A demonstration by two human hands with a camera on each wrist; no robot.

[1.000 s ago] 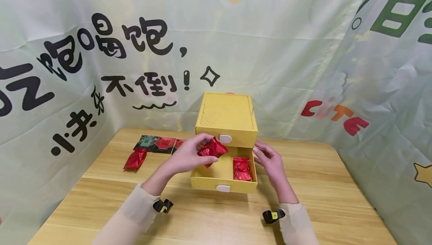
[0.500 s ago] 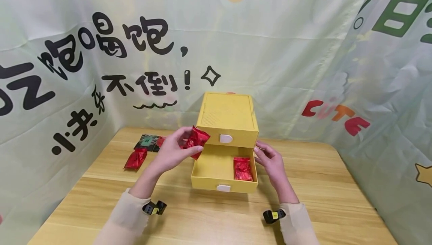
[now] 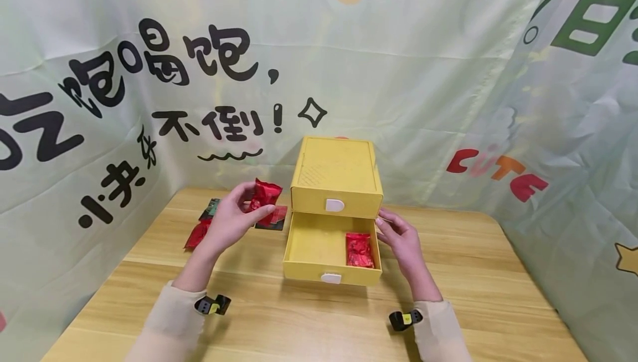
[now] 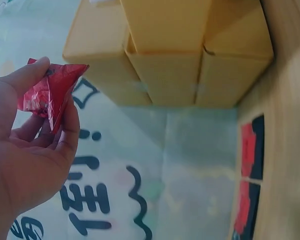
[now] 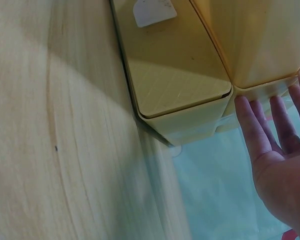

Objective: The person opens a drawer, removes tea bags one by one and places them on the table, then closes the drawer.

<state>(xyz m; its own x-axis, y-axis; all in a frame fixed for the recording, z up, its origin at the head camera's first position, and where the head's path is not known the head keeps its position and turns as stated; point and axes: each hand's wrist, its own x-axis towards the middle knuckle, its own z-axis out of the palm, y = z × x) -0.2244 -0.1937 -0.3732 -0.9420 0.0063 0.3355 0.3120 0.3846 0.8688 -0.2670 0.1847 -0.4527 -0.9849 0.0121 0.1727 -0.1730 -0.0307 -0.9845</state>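
Observation:
A yellow two-drawer box (image 3: 339,165) stands on the table with its lower drawer (image 3: 306,269) pulled out. Inside that drawer, at the right, lies a shiny red packet (image 3: 359,250). My left hand (image 3: 226,223) pinches another red packet (image 3: 266,193) between thumb and fingers, held up left of the box; the left wrist view shows the same crumpled packet (image 4: 65,82) close by. My right hand (image 3: 405,243) is at the box's right side, its extended fingertips (image 5: 242,105) touching the edge near the drawers. A third red packet (image 3: 197,234) lies on the table, partly behind my left hand.
Flat dark cards with red and green patterns (image 3: 271,219) lie at the back left, partly covered by my left hand. The wooden table (image 3: 319,323) ends against printed cloth walls (image 3: 413,102) at the back and sides.
My left hand has carried the packet leftward, from above the open drawer to beside the box. My right hand, the box and the packet in the drawer have stayed put.

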